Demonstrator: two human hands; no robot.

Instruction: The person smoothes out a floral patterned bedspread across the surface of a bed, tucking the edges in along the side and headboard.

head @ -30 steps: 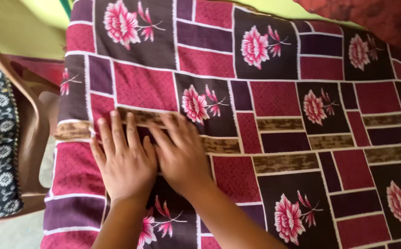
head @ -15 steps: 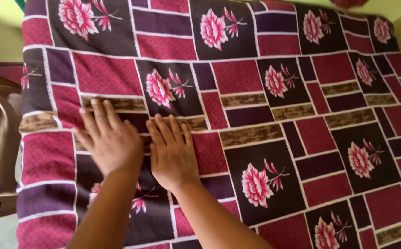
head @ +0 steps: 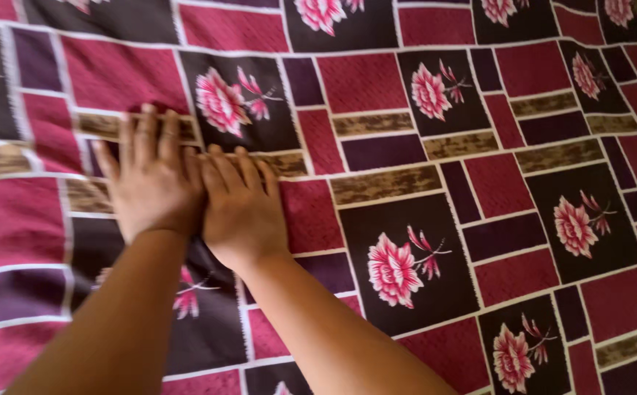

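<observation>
From the head camera, your left hand and right hand lie palm down, side by side and touching, on the patterned bedsheet. Your fingers are spread flat and grip nothing. The sheet, maroon and purple blocks with pink flowers, fills the view; your hands rest on its near-left part.

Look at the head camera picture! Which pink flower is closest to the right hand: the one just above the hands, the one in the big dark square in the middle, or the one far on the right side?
From the right hand:
1. Flower above the hands, just beyond the fingertips.
2. Middle flower, to the hand's right, lower.
3. Far-right flower, near the cloth's right side.
</observation>
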